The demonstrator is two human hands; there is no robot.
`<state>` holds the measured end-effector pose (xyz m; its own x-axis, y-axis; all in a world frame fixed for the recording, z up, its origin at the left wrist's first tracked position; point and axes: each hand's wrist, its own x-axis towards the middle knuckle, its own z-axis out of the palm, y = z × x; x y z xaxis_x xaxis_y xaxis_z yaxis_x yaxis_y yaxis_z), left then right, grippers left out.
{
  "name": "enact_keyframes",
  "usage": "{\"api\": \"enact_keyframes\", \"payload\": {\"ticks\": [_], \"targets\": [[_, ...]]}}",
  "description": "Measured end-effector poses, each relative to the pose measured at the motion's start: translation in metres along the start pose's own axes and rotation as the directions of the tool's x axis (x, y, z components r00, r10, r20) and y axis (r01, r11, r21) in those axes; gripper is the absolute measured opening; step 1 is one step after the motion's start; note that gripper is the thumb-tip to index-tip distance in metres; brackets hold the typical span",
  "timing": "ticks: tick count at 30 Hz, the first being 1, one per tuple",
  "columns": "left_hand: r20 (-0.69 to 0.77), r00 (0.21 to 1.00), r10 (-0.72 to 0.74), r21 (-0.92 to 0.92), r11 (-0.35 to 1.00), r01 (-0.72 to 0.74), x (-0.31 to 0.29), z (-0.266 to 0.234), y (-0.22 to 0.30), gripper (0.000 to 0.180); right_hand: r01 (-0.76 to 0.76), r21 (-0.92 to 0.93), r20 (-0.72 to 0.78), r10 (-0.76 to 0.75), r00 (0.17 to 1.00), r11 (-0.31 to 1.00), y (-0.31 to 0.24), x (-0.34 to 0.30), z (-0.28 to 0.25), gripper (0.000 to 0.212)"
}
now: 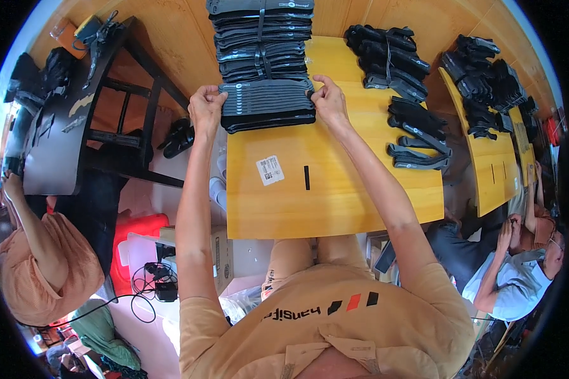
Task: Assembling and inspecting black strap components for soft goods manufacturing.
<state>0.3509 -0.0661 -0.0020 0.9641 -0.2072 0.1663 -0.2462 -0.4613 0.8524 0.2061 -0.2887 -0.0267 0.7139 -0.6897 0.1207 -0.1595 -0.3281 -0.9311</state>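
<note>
A neat stack of flat grey and black fabric bands [269, 101] lies at the far edge of the wooden table. My left hand [207, 112] pinches the stack's left end between thumb and fingers. At its right end, my right hand [330, 104] is closed on the edge the same way. Behind it, touching or nearly so, rises a taller pile of similar bands [237, 39] tied with dark straps. Which layers my fingertips grip is partly hidden.
The yellow wooden table [354, 202] bears a white label [270, 170] and a black strip [307, 178]. At right lie tied black bundles [389, 60] and loose grey bands [419, 155]. A black table [63, 145] stands left. People sit on both sides.
</note>
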Motion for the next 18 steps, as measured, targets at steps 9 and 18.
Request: {"api": "enact_keyframes", "payload": {"ticks": [9,18], "targets": [[0.027,1.0,-0.012,0.009,1.0,0.011,-0.005,0.011,-0.019,0.025,0.049,-0.29,0.043,-0.038,0.998,0.956,-0.002,-0.007,-0.001,0.031],[-0.092,0.898,0.43,0.361,0.855,-0.372,-0.014,0.006,0.019,0.025,0.286,-0.475,0.016,-0.316,0.948,0.832,-0.029,-0.011,-0.015,0.034]]}}
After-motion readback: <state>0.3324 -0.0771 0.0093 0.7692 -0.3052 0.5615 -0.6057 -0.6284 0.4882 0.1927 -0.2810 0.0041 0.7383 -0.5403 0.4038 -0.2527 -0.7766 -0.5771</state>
